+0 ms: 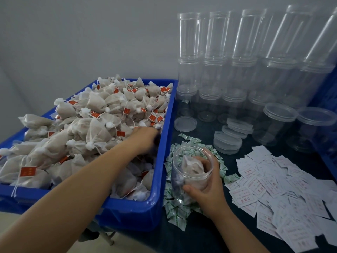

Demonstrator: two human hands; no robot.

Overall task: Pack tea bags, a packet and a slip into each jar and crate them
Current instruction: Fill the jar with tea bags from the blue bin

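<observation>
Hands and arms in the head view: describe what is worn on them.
Nothing is worn. The left hand and right hand are both bare: no gloves, and no rings on the fingers that show. Both forearms are uncovered all the way to the frame's bottom edge, with no sleeve, cuff, watch or bracelet in sight. The left hand is slightly blurred, so finer detail there cannot be told.

Head view, looking forward-down, close over blue crate, edges perhaps warped.
</observation>
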